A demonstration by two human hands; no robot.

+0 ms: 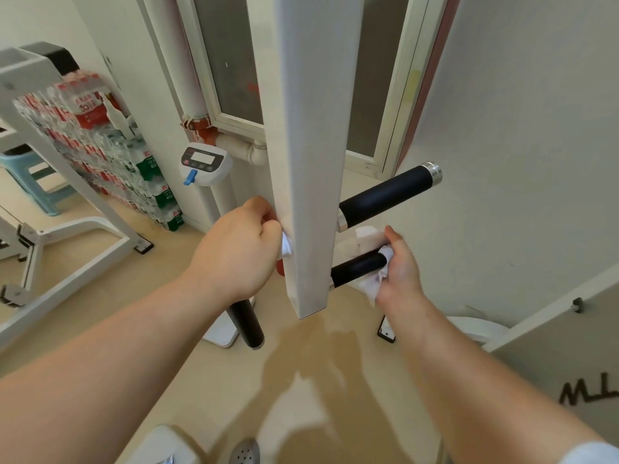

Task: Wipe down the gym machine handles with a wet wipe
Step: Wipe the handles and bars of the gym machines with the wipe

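1. Head view, left side: the fingers (266, 217) of the left hand (234, 252) are curled closed, tight against the left face of the white post (311, 145). They pinch a small wipe (286, 247), whose white corner peeks out at the fingertips.
2. The black left handle (247, 321) comes out from under that wrist and slants toward the near side. Whether the fingers also wrap the bar is hidden by the hand.
3. Right side: the fingers (398, 254) of the right hand (400, 272) grip a crumpled wet wipe (370, 284). It is bunched over the outer end of the lower right handle (358, 266), and the thumb is lifted above the bar.
4. That handle is black and sticks out rightward from the post. Its inner stretch is bare between the post and the wipe.
5. The upper right handle (385, 194) lies just above and farther off, with nothing touching it. It has a shiny metal cap at its far end.
6. Behind the post is a frosted window (234, 61).
7. Left of the post stands a weighing scale (204, 162) with a display head on a white column.
8. Stacked packs of bottled water (100, 128) line the far left wall.
9. In front of the bottled water are a white machine frame (67, 236) and a blue stool (30, 185), both on the tan floor (160, 272).
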